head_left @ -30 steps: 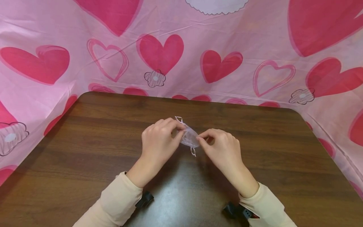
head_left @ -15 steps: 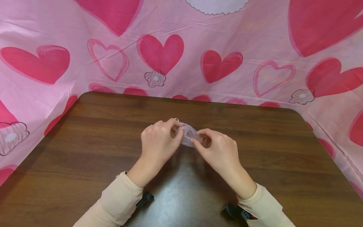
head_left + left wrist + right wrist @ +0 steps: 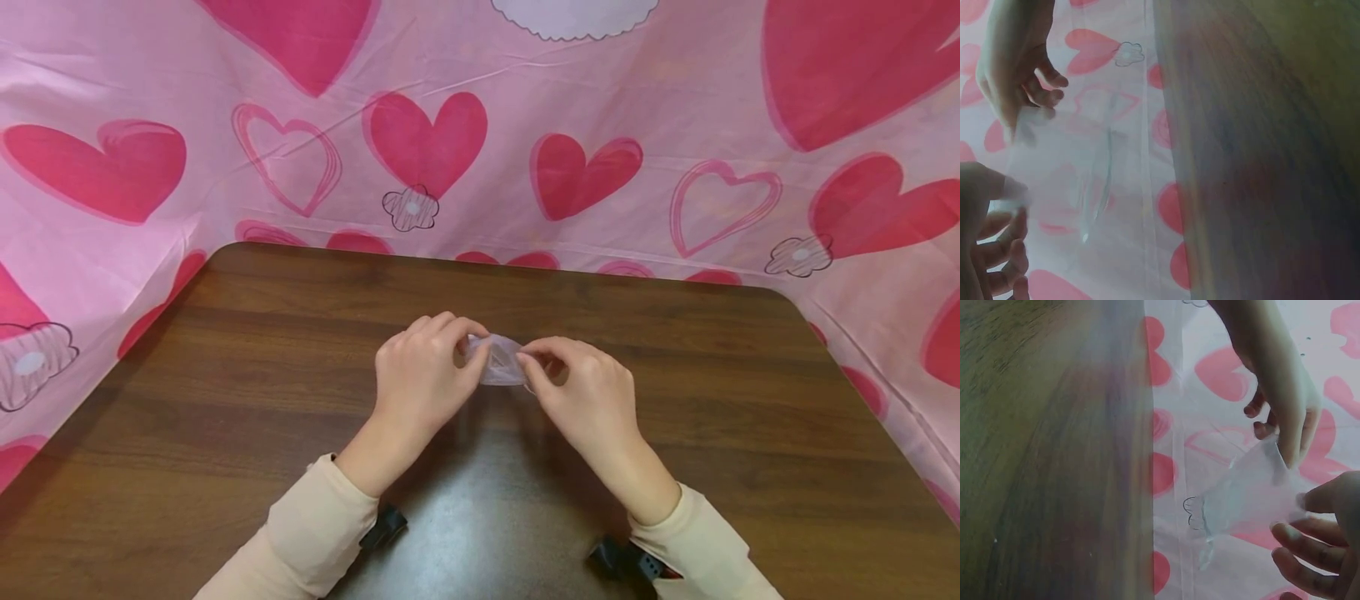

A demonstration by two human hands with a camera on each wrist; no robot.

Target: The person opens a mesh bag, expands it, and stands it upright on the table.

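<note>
A small sheer whitish drawstring pouch (image 3: 504, 363) is stretched between the two hands, above the middle of the table. My left hand (image 3: 423, 371) pinches its left side between thumb and fingers. The right side is pinched by my right hand (image 3: 590, 385) in the same manner. In the right wrist view the thin pouch (image 3: 1244, 497) spreads out between both hands, with a gathered edge and a cord loop hanging at its far end. The left wrist view shows the see-through pouch (image 3: 1054, 156) with the backdrop visible through it. Whether anything lies inside, I cannot tell.
A dark brown wooden table (image 3: 300, 400) with rounded far corners lies beneath the hands. Pink cloth (image 3: 510, 75) with red hearts hangs behind it and at both sides. Black wrist cameras (image 3: 384, 527) sit under the cream sleeves (image 3: 315, 512).
The right fingers have shifted their hold on the pouch, moving inward and then back out. The pouch has turned more level, and its cord loops have gone out of clear sight in the head view.
</note>
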